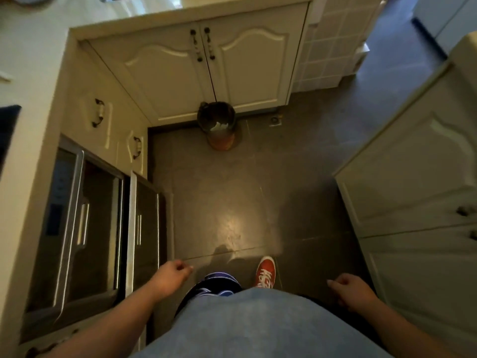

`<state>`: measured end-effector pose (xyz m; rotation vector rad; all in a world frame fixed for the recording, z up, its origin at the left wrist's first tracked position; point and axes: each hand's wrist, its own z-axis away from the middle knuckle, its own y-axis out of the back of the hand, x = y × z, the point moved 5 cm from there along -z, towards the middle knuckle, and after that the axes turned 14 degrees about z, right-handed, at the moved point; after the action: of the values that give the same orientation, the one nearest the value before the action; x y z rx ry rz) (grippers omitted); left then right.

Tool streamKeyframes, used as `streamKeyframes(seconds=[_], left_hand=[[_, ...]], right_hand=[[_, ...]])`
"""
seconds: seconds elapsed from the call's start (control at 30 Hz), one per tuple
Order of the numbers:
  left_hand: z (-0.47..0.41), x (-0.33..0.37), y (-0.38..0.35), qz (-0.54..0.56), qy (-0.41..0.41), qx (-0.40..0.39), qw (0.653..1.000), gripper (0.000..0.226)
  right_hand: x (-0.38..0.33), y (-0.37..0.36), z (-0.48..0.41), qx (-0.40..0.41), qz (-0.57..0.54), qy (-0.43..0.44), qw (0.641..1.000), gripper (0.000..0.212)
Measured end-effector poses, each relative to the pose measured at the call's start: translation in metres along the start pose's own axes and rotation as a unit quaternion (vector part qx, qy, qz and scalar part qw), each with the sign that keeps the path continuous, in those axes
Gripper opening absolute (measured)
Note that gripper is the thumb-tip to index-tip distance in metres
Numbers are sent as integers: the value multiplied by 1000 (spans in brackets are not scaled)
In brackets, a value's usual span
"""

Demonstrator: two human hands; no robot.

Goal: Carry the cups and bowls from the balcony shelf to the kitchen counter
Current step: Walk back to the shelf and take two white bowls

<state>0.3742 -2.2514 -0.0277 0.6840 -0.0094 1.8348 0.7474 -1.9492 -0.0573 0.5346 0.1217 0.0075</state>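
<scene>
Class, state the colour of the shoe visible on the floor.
The shoe is red with white laces, seen in the head view.

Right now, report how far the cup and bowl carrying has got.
Done: nothing can be confirmed; no cups or bowls show, and only a sliver of the counter is in view. In hand: nothing; the left hand and right hand are loosely curled and empty, over the kitchen floor by the bin. Left: unclear from here.
</scene>
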Motion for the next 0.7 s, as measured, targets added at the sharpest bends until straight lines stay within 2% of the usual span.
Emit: streamKeyframes(seconds=[0.23,0.37,0.53,0.7], left_hand=[[-36,40,20,13,57,13,998,18],[-79,83,37,6,55,11,998,16],[-143,160,75,-30,41,-7,999,15],[-195,274,95,-104,-9,-29,994,20]], right_hand=[[-108,88,-67,20,1,63,998,25],[-159,126,-104,38,-5,74,997,28],[-192,171,-126,39,-21,45,998,26],[-190,209,-133,38,-44,14,998,27]])
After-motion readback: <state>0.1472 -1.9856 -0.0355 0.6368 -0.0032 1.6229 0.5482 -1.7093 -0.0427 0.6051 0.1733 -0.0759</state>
